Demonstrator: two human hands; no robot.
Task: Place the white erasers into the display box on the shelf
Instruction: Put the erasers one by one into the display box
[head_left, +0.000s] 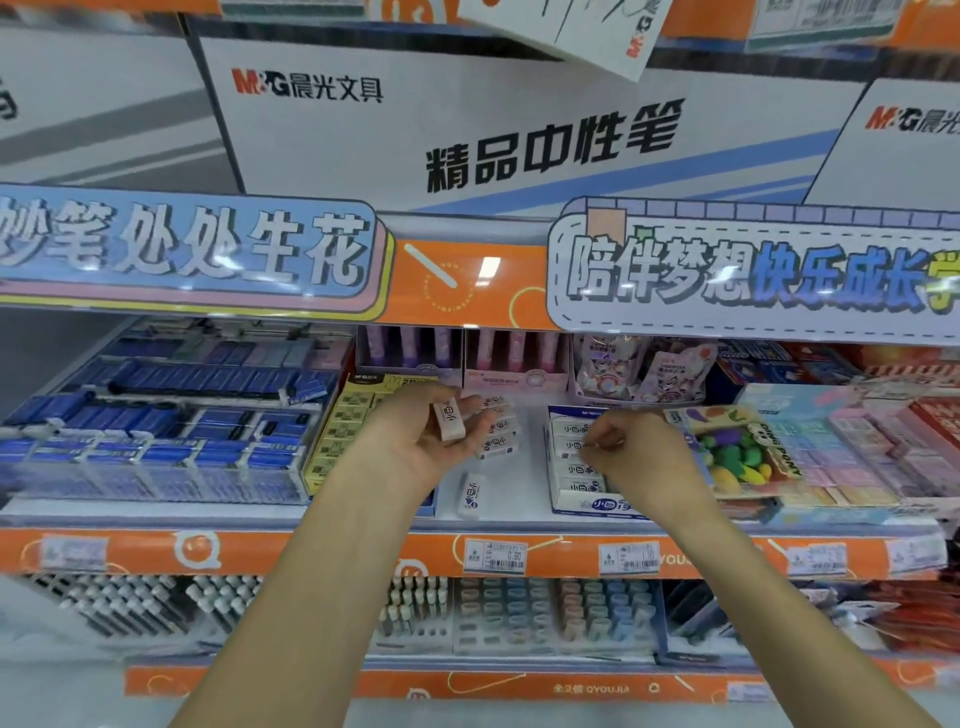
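Observation:
My left hand (421, 441) is palm up above the shelf and holds a white eraser (450, 420) between thumb and fingers. Behind that hand, several white erasers (500, 427) lie loose on the shelf. One more white eraser (474, 493) lies near the shelf's front edge. The white and blue display box (566, 501) stands to the right and has several erasers stacked in it. My right hand (631, 452) is over the box with its fingers curled; whether they pinch an eraser is hidden.
A yellow eraser box (340, 431) stands left of my left hand, and blue pen trays (156, 436) lie beyond it. A colourful toy eraser pack (737, 452) sits right of the display box. Orange price strips (493, 556) edge the shelf.

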